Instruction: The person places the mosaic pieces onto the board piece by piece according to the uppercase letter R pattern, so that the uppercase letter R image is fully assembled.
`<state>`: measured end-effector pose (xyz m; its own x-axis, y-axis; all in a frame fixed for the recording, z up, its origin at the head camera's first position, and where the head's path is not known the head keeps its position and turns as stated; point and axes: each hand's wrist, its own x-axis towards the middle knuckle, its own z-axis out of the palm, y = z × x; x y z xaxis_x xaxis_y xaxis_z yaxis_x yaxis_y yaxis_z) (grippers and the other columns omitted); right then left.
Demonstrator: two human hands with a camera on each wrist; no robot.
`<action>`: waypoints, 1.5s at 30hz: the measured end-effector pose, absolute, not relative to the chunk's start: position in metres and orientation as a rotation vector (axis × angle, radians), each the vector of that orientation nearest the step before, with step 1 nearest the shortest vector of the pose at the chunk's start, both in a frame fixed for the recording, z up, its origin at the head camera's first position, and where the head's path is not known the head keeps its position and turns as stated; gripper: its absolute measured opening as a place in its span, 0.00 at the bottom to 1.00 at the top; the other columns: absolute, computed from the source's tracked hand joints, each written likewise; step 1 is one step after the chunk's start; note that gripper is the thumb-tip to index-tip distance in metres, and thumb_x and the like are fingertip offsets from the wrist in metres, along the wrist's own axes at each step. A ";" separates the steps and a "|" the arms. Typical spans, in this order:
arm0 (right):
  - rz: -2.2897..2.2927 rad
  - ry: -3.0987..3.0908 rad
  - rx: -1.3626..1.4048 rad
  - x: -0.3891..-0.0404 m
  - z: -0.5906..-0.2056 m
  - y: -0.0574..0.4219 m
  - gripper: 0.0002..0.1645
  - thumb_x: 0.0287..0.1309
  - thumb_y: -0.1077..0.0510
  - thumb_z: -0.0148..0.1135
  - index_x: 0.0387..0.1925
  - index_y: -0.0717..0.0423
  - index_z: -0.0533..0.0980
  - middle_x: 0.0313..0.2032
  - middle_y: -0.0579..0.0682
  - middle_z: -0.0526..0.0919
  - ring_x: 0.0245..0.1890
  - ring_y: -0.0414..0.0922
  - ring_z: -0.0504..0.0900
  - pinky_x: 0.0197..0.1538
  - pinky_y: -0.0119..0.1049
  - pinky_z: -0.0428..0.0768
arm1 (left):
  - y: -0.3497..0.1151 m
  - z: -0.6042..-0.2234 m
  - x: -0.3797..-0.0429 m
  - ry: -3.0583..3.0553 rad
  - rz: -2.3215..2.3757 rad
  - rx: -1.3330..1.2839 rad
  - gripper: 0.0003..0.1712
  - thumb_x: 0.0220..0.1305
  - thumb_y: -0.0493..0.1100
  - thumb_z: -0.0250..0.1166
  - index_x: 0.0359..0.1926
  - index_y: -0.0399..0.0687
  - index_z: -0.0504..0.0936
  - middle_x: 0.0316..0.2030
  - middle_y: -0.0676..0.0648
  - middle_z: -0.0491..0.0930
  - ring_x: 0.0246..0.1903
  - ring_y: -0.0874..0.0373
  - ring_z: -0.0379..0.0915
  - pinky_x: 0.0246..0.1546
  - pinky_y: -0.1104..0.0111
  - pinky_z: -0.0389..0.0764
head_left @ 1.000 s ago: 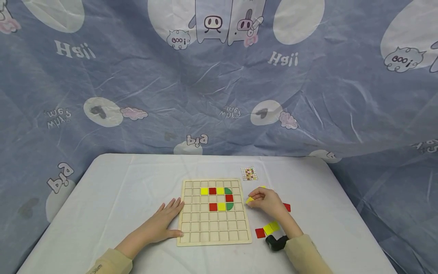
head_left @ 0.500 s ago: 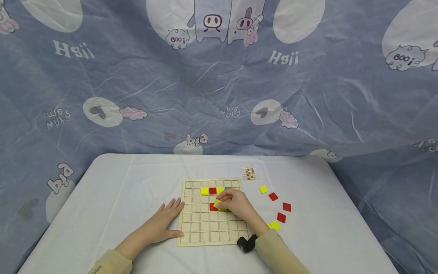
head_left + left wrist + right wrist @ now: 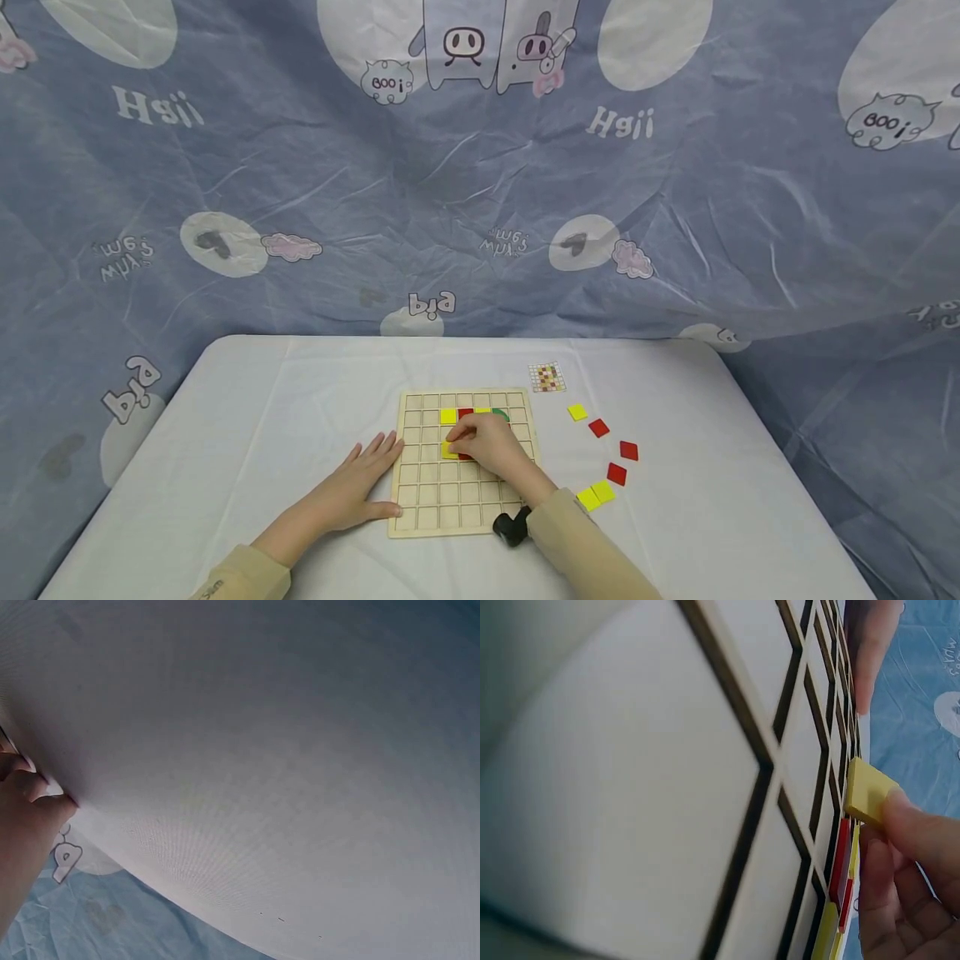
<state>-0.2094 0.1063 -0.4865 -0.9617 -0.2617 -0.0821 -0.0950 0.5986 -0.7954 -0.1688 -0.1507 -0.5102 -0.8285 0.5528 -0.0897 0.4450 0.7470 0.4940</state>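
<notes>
Between thumb and fingers my right hand [image 3: 491, 443] pinches a yellow square tile [image 3: 868, 791]. In the head view this tile is over a cell left of the lower red tile, and in the right wrist view it is tilted against the grid. The wooden grid board [image 3: 450, 521] holds a row of yellow, red, yellow and green pieces near its far side; my right hand hides most of the lower pieces. My left hand [image 3: 348, 493] rests with spread, straight fingers on the board's left edge.
Right of the board lie loose red tiles [image 3: 628, 451] and yellow tiles [image 3: 588, 499] on the white table [image 3: 300, 392]. A small printed pattern card [image 3: 547, 377] lies behind them. A black wrist camera [image 3: 512, 528] sits at my right wrist, over the board's near edge.
My right hand has carried the yellow tile leftward from the table beside the board to a cell left of the red tile. The left hand stays in place.
</notes>
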 end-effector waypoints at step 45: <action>-1.097 2.879 0.369 -0.210 -0.479 0.295 0.17 0.59 0.58 0.68 0.47 0.63 0.80 0.41 0.59 0.85 0.36 0.48 0.81 0.40 0.38 0.83 | -0.151 -0.507 -0.168 2.717 0.700 0.786 0.58 0.55 0.65 0.68 0.75 0.38 0.56 0.76 0.36 0.52 0.76 0.38 0.44 0.73 0.38 0.46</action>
